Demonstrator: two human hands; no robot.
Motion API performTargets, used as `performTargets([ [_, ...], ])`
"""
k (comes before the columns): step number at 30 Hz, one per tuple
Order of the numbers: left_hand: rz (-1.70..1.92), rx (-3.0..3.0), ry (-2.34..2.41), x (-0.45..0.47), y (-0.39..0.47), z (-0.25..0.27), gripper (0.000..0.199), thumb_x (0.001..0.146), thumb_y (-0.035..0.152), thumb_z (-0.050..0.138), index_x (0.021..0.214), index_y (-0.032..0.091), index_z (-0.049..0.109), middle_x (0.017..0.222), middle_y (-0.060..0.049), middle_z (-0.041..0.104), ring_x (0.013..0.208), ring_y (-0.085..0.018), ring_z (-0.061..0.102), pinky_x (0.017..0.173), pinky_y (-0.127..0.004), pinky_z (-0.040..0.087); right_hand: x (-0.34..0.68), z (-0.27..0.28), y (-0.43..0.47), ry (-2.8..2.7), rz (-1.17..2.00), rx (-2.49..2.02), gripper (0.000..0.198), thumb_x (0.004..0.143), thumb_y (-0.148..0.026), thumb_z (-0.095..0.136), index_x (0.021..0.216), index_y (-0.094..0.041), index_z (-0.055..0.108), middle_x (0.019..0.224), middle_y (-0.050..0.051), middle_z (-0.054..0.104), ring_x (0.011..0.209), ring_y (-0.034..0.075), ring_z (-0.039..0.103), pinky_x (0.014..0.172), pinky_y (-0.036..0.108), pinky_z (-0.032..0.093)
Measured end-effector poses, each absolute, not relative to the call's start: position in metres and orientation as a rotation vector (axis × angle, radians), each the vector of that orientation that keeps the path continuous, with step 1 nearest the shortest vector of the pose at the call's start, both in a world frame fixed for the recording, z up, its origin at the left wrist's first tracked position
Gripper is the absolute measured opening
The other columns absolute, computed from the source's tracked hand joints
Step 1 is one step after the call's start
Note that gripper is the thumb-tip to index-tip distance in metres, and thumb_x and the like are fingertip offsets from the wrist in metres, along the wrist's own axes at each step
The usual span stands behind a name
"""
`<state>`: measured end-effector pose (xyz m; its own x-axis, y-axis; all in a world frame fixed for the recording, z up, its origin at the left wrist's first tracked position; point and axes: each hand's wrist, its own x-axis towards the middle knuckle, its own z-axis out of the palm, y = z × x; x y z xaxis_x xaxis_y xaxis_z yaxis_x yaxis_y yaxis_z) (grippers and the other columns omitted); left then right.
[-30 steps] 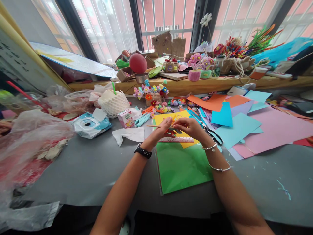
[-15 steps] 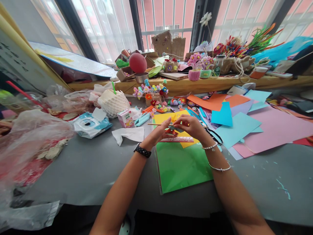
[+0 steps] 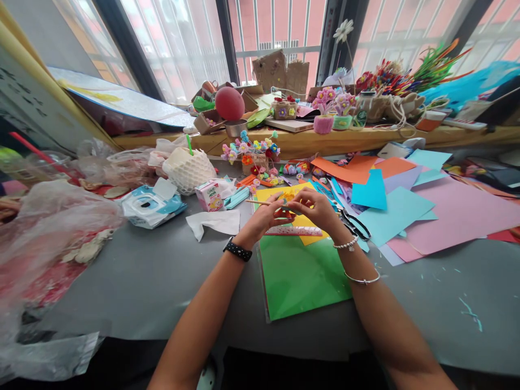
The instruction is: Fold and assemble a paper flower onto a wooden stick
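Observation:
Above the yellow paper [image 3: 312, 221], my left hand [image 3: 266, 214] is closed round a thin wooden stick [image 3: 257, 202], whose bare end juts out to the left. My right hand [image 3: 316, 210] meets it from the other side, thumb and fingers pinched on a small light-blue paper piece [image 3: 286, 208] at the stick's right end. Fingers cover most of that piece. Something orange shows just under the left fingers. Below both hands lie a pink patterned ruler-like strip [image 3: 294, 231] and a green sheet [image 3: 304, 276] in a clear sleeve.
Black-handled scissors [image 3: 354, 223] lie right of my right hand. Coloured paper sheets [image 3: 398, 211] spread further right. A wet-wipe pack [image 3: 150, 206], a small pink box [image 3: 208, 196] and a white tissue [image 3: 215, 223] are on the left. Small craft flowers [image 3: 252, 149] stand behind.
My left fingers have curled in more around the stick and the paper piece. My right hand and wrist have shifted slightly left, baring more of the scissors.

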<state>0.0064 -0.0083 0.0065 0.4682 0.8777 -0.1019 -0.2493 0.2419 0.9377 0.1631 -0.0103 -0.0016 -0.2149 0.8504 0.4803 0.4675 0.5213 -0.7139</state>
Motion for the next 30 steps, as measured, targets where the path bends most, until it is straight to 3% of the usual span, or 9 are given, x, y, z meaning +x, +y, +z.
performTargets([
  [12,0.928,1.221,0.767,0.0064,-0.0081,0.0043,0.05,0.079,0.023,0.048,0.126,0.023,0.035,0.085,-0.002,0.056,0.07,-0.011,0.058,0.074,-0.034,0.05,0.1664,-0.0014,-0.01,-1.745,0.554,-1.34,0.044,0.059,-0.059,0.061,0.068,-0.019,0.046,0.062,0.0,0.054,0.052,0.01,0.046,0.047,0.024,0.035],
  [18,0.929,1.276,0.758,0.0061,-0.008,0.0028,0.051,0.079,0.025,0.047,0.128,0.023,0.032,0.092,-0.004,0.055,0.073,-0.011,0.058,0.076,-0.036,0.05,0.1704,0.0005,-0.0104,-1.893,0.389,-1.49,0.051,0.064,-0.067,0.05,0.048,-0.019,0.041,0.047,0.0,0.047,0.045,0.009,0.039,0.043,0.026,0.026],
  [30,0.877,1.408,0.648,0.0019,-0.0124,0.005,0.072,0.067,0.018,0.063,0.131,0.021,0.029,0.099,-0.01,0.058,0.086,-0.017,0.059,0.083,-0.037,0.044,0.1699,0.005,-0.0124,-1.737,0.388,-1.346,0.048,0.055,-0.064,0.06,0.051,-0.02,0.04,0.05,-0.002,0.046,0.047,0.009,0.038,0.044,0.025,0.027],
])
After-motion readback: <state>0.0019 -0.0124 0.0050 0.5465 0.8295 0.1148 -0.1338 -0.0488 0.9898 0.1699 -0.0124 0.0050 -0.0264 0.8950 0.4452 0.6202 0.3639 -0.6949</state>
